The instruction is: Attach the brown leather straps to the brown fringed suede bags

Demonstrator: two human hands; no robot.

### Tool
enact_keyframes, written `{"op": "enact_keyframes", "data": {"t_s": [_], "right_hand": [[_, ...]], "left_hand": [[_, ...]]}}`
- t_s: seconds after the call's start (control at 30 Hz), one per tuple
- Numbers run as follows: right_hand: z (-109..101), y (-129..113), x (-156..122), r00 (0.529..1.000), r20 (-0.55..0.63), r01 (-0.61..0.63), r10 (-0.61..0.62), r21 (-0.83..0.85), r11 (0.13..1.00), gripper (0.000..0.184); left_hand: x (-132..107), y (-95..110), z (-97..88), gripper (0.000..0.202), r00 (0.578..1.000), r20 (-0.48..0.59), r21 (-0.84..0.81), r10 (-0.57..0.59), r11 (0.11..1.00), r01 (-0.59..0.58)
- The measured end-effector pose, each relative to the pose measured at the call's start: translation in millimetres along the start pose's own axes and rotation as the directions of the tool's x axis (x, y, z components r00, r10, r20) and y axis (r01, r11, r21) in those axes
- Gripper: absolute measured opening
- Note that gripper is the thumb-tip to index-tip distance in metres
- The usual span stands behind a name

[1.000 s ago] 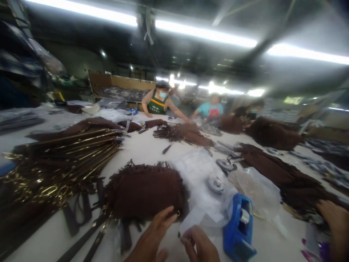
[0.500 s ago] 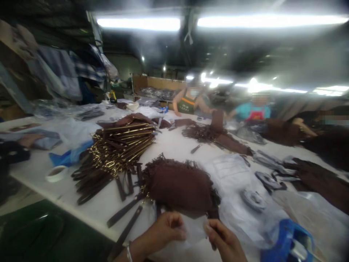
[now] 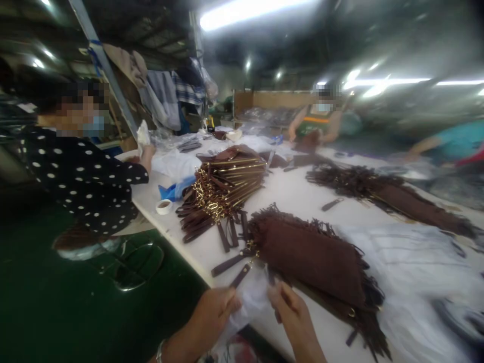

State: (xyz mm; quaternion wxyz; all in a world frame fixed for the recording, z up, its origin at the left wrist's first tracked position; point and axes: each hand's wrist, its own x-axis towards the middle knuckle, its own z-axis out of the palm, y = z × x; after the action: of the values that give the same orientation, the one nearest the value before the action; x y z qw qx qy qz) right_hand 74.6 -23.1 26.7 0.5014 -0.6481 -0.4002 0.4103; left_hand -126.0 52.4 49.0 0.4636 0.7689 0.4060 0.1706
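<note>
Near the table's front edge, my left hand (image 3: 214, 315) is closed on one side of a thin, whitish see-through plastic bag (image 3: 252, 297). Its other side is pinched by my right hand (image 3: 293, 315), so the plastic spans the gap between my fingers. Just beyond lies a stack of dark brown fringed bags (image 3: 313, 257) with gold-coloured clasps. Brown wrist straps (image 3: 230, 264) stick out from the stack towards my left hand. Behind them is a heap of brown pouches with gold zips (image 3: 234, 176).
A roll of white tape (image 3: 164, 206) and a blue plastic piece (image 3: 176, 190) lie left of the heap. White plastic (image 3: 412, 252) covers the right side. A person in polka dots (image 3: 79, 171) sits at the left edge; a person in a green apron (image 3: 317, 123) works across the table.
My view has swung to the left, bringing the seated person into sight. Both hands still grip the plastic, which now hangs closer to the table's edge.
</note>
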Motion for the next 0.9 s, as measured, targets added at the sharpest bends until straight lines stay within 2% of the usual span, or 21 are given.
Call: {"op": "enact_keyframes", "data": {"t_s": [0.07, 0.13, 0.23, 0.3, 0.4, 0.47, 0.57, 0.63, 0.73, 0.83, 0.9], "right_hand": [[14.3, -2.0, 3.3, 1.000, 0.010, 0.009, -0.009, 0.019, 1.000, 0.044], [25.3, -5.7, 6.0, 0.999, 0.000, 0.034, -0.034, 0.012, 0.999, 0.044], [34.3, -9.8, 10.6, 0.997, -0.003, 0.071, -0.071, 0.009, 0.997, 0.041], [36.3, -9.9, 13.6, 0.997, 0.003, 0.074, -0.074, 0.036, 0.997, 0.040], [37.4, -7.2, 15.6, 0.998, 0.043, 0.043, -0.051, 0.158, 0.986, 0.036], [39.6, -3.7, 14.0, 0.993, 0.118, -0.019, -0.016, 0.291, 0.957, 0.042], [45.6, 4.8, 8.8, 0.969, 0.245, -0.133, 0.026, 0.434, 0.891, 0.063], [48.3, 12.7, 5.0, 0.966, 0.257, -0.160, 0.034, 0.486, 0.859, 0.066], [43.8, 24.9, -1.8, 0.985, 0.164, -0.128, 0.046, 0.535, 0.835, 0.063], [28.6, 34.3, -9.5, 0.994, 0.096, -0.085, 0.043, 0.492, 0.867, 0.055], [13.9, 39.6, -11.8, 0.999, -0.015, -0.040, 0.051, 0.429, 0.902, 0.053]], "left_hand": [[-5.4, -7.8, -8.3, 0.043, 0.999, 0.001, -0.030, -0.034, 0.999, 0.034], [-7.5, -18.3, -12.5, 0.045, 0.994, 0.048, -0.192, -0.099, 0.976, 0.106], [-7.0, -33.2, -14.0, 0.049, 0.984, 0.116, -0.433, -0.132, 0.885, 0.170], [-5.7, -38.3, -13.1, 0.053, 0.979, 0.132, -0.526, -0.155, 0.826, 0.202], [-2.0, -36.9, -9.6, 0.055, 0.974, 0.124, -0.604, -0.190, 0.764, 0.226], [2.4, -33.5, -5.0, 0.055, 0.972, 0.124, -0.646, -0.200, 0.727, 0.232], [11.6, -30.2, 5.5, 0.059, 0.967, 0.133, -0.659, -0.216, 0.710, 0.249], [17.2, -29.5, 14.0, 0.059, 0.973, 0.124, -0.637, -0.197, 0.736, 0.230], [21.4, -28.6, 28.2, 0.055, 0.982, 0.137, -0.594, -0.131, 0.782, 0.187], [26.3, -30.9, 45.3, 0.057, 0.976, 0.197, -0.499, -0.090, 0.848, 0.179], [38.5, -34.9, 60.4, 0.053, 0.967, 0.234, -0.463, -0.098, 0.864, 0.199]]}}
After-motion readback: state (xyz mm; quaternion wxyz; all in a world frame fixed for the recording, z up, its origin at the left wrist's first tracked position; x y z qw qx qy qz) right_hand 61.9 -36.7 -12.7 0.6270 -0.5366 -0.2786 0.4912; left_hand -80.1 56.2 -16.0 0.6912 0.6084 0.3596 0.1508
